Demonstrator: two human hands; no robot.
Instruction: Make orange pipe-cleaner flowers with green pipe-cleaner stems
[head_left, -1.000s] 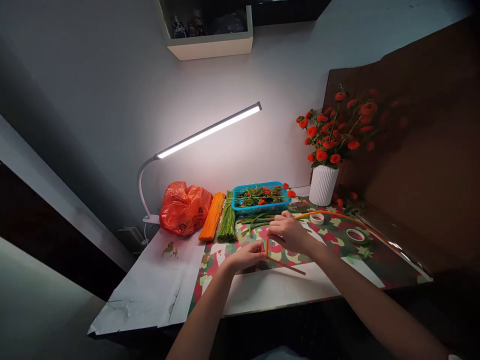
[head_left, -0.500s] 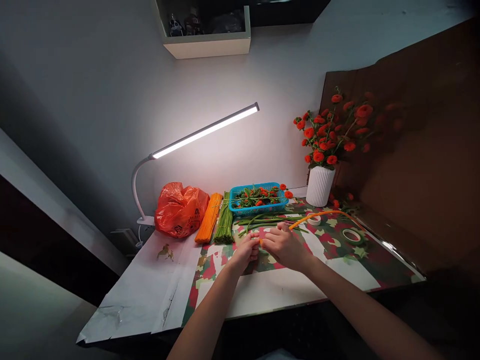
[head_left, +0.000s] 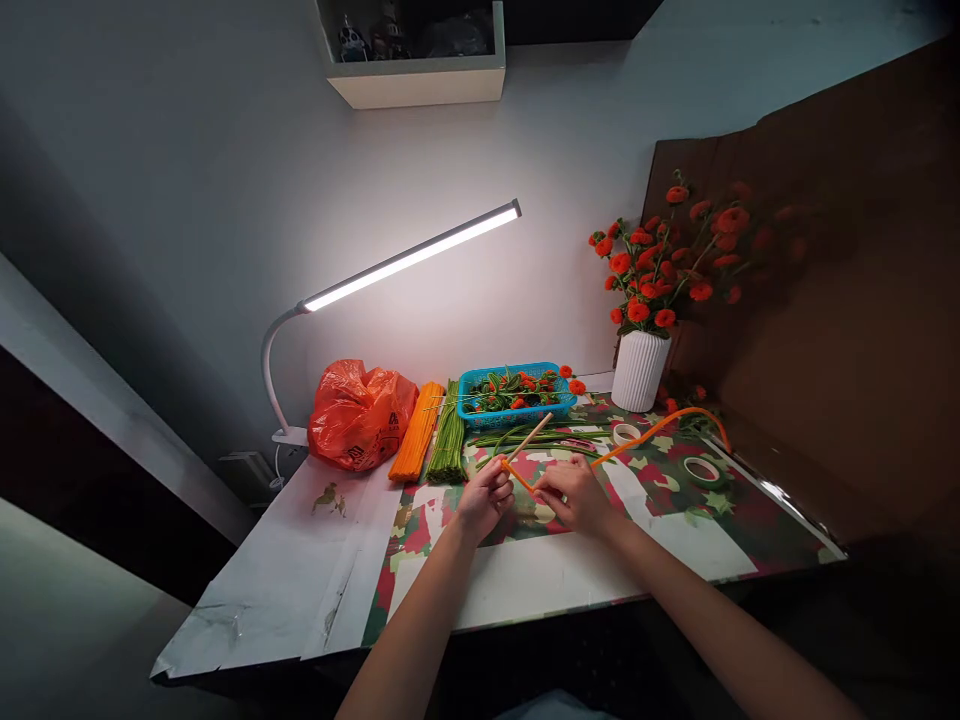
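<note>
My left hand (head_left: 486, 498) is closed on a thin pale stick (head_left: 531, 437) that points up and to the right. At its fingertips the end of an orange pipe cleaner (head_left: 651, 428) meets the stick. My right hand (head_left: 574, 492) pinches that pipe cleaner a short way along, and the rest arcs off to the right above the table. Loose green stems (head_left: 555, 437) lie just beyond both hands. Behind them stands a blue basket (head_left: 517, 413) with small red flowers and green leaves.
Orange (head_left: 417, 432) and green (head_left: 448, 440) pipe cleaner bundles lie beside a red plastic bag (head_left: 360, 415). A lamp (head_left: 412, 258) reaches over the table (head_left: 525, 580). At right are a white vase (head_left: 640, 372) of red flowers and tape rolls (head_left: 702, 471).
The pale stick now shows above my left hand. My hands have moved slightly apart, with a stretch of orange pipe cleaner visible between them. Its far end curls lower.
</note>
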